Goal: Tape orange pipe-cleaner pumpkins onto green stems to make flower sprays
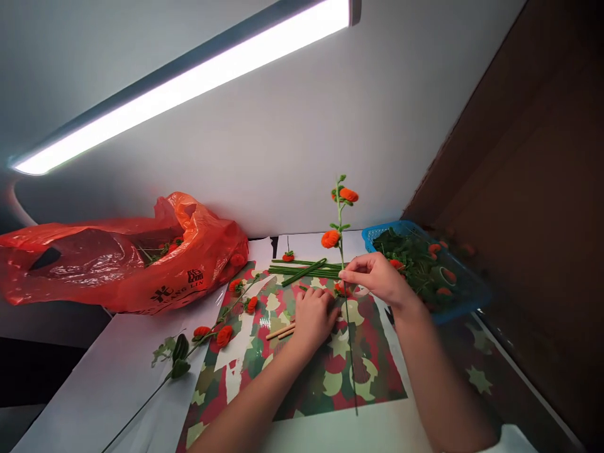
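My right hand [375, 277] pinches the stem of an upright artificial flower stem [340, 217] between thumb and fingertips. It bears two fuzzy orange blooms and small green leaves, and its thin dark wire hangs down past the hand. My left hand [314, 318] rests on the patterned mat [340, 384] with its fingers curled in. Whatever lies under those fingers is hidden. Thin wooden sticks [280, 332] poke out beside it on the left. A small orange flower [341, 290] lies between the two hands, partly covered. Green pipe cleaners [302, 269] lie behind them.
A finished-looking flower spray [182, 352] with several orange blooms lies on the left. Beyond it slumps a red plastic bag [189, 270] with flowers inside. At right stands a blue basket [370, 234] full of greenery. One small orange flower [287, 257] lies at the back.
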A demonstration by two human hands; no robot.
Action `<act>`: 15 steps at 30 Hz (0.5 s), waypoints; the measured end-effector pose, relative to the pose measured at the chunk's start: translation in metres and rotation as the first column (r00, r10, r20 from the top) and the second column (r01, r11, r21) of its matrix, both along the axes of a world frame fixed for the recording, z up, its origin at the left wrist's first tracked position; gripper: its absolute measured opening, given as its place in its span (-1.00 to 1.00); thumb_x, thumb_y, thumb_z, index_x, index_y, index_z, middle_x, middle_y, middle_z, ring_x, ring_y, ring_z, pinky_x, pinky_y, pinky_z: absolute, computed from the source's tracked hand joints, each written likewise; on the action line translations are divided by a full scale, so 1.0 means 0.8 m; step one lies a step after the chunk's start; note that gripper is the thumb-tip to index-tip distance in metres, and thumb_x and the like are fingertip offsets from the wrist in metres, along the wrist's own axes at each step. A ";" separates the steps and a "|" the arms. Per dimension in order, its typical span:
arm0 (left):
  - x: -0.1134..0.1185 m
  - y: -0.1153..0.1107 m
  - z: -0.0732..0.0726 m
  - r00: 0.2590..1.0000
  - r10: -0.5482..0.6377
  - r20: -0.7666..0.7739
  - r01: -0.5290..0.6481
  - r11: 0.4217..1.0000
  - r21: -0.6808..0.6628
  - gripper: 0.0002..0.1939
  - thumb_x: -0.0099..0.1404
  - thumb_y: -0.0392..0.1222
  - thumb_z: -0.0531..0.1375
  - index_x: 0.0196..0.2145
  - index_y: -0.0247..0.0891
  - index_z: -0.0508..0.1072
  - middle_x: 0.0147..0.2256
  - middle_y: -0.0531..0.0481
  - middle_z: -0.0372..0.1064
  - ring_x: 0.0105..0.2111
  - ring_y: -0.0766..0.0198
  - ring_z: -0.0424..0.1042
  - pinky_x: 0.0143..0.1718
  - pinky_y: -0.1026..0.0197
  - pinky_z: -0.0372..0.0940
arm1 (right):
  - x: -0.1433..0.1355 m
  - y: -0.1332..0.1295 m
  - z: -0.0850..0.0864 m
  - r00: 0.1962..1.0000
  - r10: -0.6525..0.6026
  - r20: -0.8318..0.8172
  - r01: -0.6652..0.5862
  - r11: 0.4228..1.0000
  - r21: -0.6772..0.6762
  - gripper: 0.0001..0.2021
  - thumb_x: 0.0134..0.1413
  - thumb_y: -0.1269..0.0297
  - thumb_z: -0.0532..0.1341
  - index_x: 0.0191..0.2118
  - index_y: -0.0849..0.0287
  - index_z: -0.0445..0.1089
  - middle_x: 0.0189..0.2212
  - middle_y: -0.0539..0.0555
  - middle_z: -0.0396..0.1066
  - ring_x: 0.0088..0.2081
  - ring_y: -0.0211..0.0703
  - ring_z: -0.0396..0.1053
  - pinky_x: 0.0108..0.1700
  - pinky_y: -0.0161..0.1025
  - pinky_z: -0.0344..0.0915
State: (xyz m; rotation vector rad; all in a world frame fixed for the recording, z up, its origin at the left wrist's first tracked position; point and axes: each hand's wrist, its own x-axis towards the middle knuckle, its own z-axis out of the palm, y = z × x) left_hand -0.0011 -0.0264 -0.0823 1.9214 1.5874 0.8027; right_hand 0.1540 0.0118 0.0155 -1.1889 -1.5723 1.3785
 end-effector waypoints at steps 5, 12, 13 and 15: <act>-0.002 0.007 -0.008 0.983 0.057 0.173 -0.046 0.997 -0.068 -0.93 -0.01 -0.29 0.22 -0.60 -0.24 0.43 -0.54 -0.02 0.35 -0.37 0.15 0.29 -0.22 0.07 0.06 | -0.007 -0.002 -0.001 0.999 -0.024 0.035 0.023 1.000 0.006 -0.76 -0.22 0.18 0.32 -0.61 0.26 0.39 -0.68 0.00 0.34 -0.61 -0.32 0.23 -0.57 -0.36 0.13; -0.025 0.025 0.019 0.773 0.205 0.600 -0.094 0.973 -0.212 -0.67 0.10 0.05 0.16 -0.40 -0.31 0.49 -0.50 -0.03 0.39 -0.51 0.32 0.29 -0.44 0.25 0.17 | -0.016 -0.001 -0.002 0.999 -0.040 -0.033 0.040 0.999 -0.001 -0.73 -0.24 0.12 0.33 -0.60 0.26 0.41 -0.63 0.05 0.41 -0.58 -0.28 0.29 -0.54 -0.35 0.18; -0.026 0.026 0.025 0.723 0.222 0.654 -0.086 0.968 -0.234 -0.62 0.10 0.09 0.15 -0.36 -0.31 0.49 -0.48 -0.04 0.39 -0.51 0.33 0.30 -0.44 0.26 0.19 | -0.020 0.000 -0.004 0.998 -0.043 -0.052 0.043 0.999 0.004 -0.73 -0.24 0.11 0.33 -0.60 0.26 0.40 -0.62 0.05 0.42 -0.57 -0.28 0.30 -0.53 -0.35 0.19; -0.027 0.025 0.037 0.637 0.247 0.731 -0.066 0.961 -0.267 -0.56 0.07 0.14 0.16 -0.30 -0.31 0.49 -0.46 -0.04 0.40 -0.51 0.36 0.31 -0.43 0.28 0.22 | -0.028 0.000 -0.010 0.995 -0.042 -0.096 0.044 0.999 0.016 -0.72 -0.24 0.10 0.32 -0.59 0.25 0.41 -0.62 0.04 0.42 -0.56 -0.27 0.32 -0.50 -0.34 0.21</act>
